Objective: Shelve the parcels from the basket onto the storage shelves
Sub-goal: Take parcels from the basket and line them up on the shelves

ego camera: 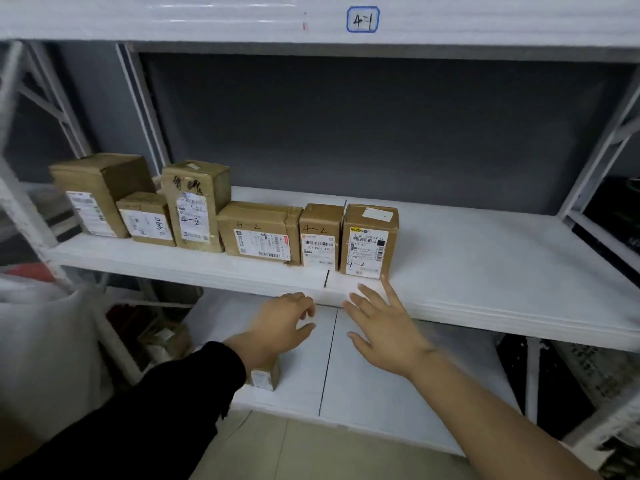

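Observation:
Several brown cardboard parcels stand in a row on the white middle shelf (485, 258), most marked "4-2". The rightmost parcel (369, 239) stands upright near the shelf's front edge. My right hand (384, 327) is spread flat just below and in front of that parcel, holding nothing. My left hand (284, 323), in a black sleeve, hovers beside it with loosely curled fingers and nothing in it. A small parcel (265, 377) lies on the lower shelf (381, 393), partly hidden under my left wrist. The basket is out of view.
The right half of the middle shelf is bare. The top shelf (207, 19) carries a label "4-1" (362, 19). White bags (45, 341) sit at the left, and dark items fill the neighbouring rack at the right. Tan floor lies below.

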